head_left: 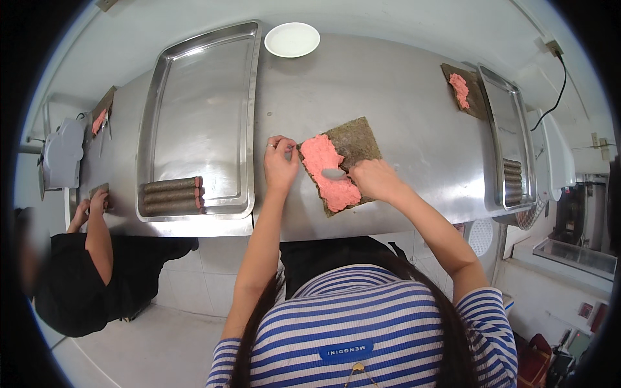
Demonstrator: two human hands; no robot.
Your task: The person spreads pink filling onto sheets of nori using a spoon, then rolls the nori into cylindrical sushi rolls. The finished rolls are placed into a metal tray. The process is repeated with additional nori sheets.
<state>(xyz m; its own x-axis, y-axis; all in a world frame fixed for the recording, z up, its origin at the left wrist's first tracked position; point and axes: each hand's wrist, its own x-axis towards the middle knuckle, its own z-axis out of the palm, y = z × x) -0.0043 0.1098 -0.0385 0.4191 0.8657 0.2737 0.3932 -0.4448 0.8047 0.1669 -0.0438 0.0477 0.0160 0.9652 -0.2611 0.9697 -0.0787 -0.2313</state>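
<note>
A dark green seaweed sheet (357, 139) lies at a slant on the steel table before me. Pink paste (321, 156) covers its left part in a thick, uneven band. My right hand (378, 181) is closed around a metal spoon (334, 174), whose bowl rests on the paste; the handle is mostly hidden by the fingers. At the sheet's upper left corner, my left hand (281, 163) pinches the edge between thumb and fingers.
Left of me stands a steel tray (251, 123) with several seaweed rolls (171, 196). A white bowl (292, 40) sits at the back. Rightward are another paste-topped sheet (477, 94) and a tray of rolls (512, 174). At far left, a co-worker's hands (97, 202) hold a sheet.
</note>
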